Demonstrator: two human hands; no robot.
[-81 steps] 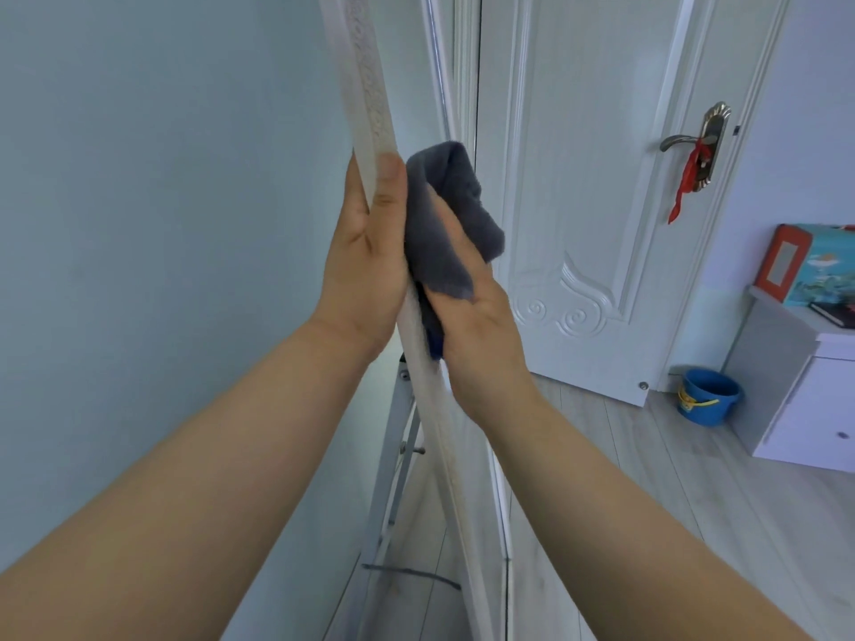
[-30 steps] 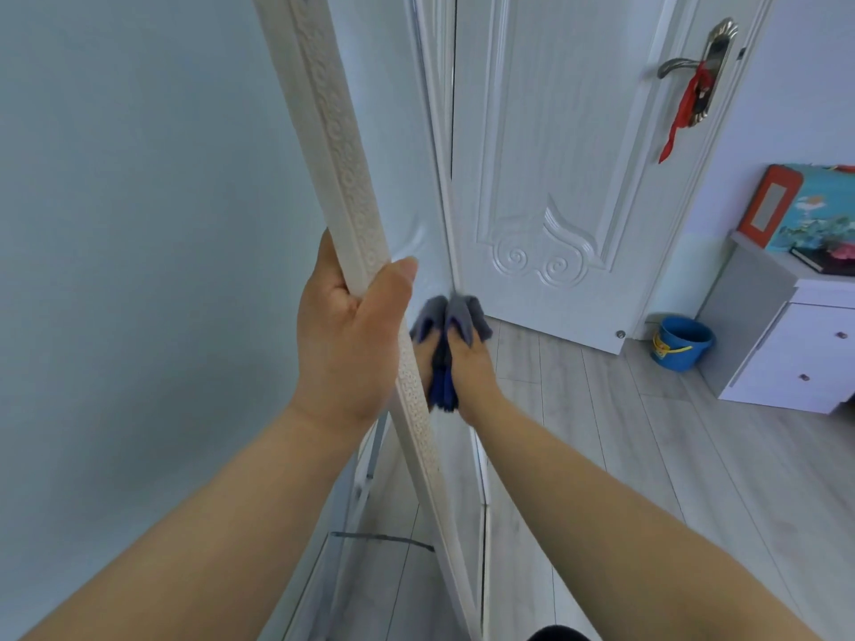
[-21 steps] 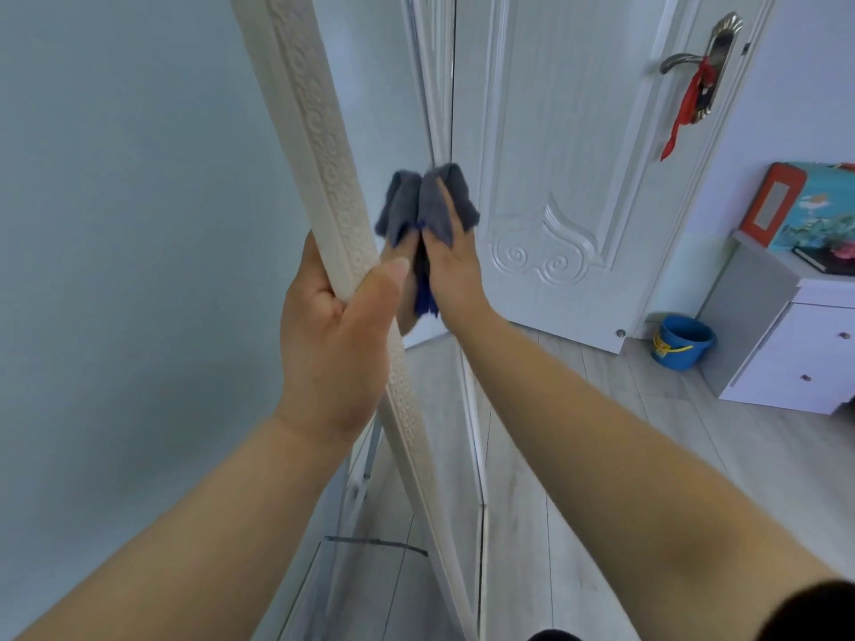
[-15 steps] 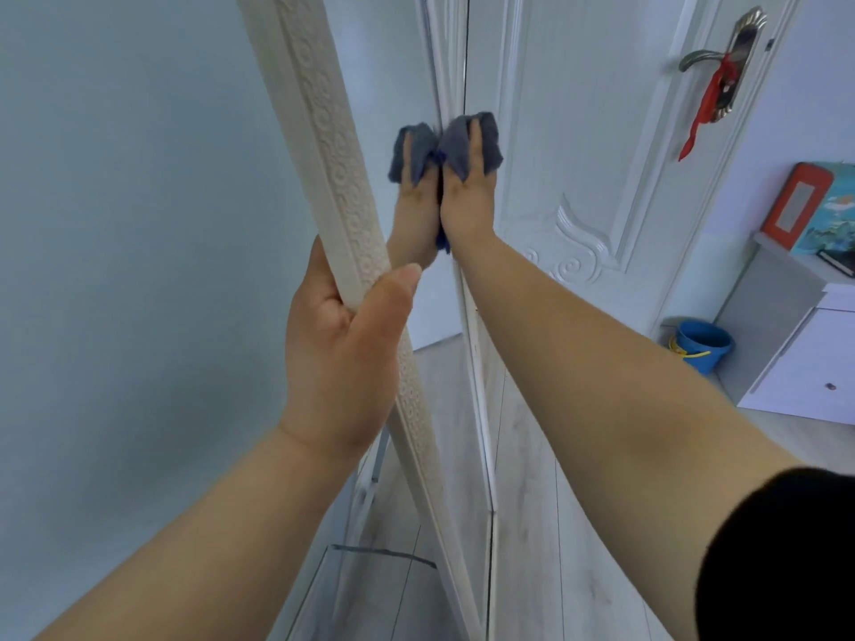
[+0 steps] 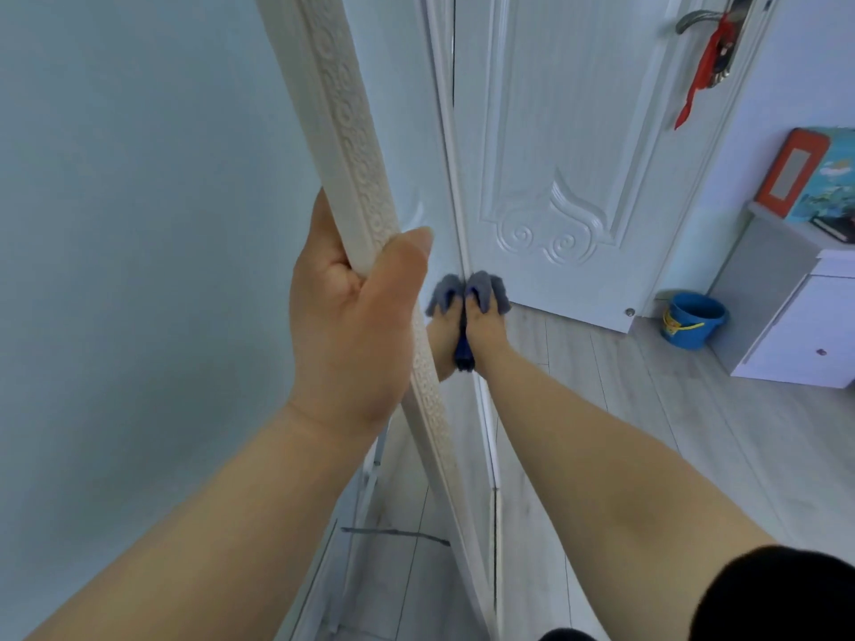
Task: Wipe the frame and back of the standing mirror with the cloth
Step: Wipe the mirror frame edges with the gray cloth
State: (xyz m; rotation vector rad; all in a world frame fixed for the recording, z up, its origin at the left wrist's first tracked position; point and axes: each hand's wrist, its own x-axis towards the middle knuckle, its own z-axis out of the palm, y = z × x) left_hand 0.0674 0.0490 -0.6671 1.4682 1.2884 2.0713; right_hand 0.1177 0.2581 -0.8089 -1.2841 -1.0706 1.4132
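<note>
by the white door (image 5: 573, 131), the left hand (image 5: 356, 316) gripped the mirror frame (image 5: 351, 145); the right hand (image 5: 486, 326) pressed the cloth (image 5: 488, 289) flat against its far edge.

Soft, even daylight fills the room, bright and cool, with a bluish cast on the wall (image 5: 115, 224). Shadows are faint; no glare. Wide-angle bending curves the door (image 5: 578, 155) and the mirror frame (image 5: 351, 168) toward the edges. The near forearms look slightly soft; the rest is fairly sharp.
</note>
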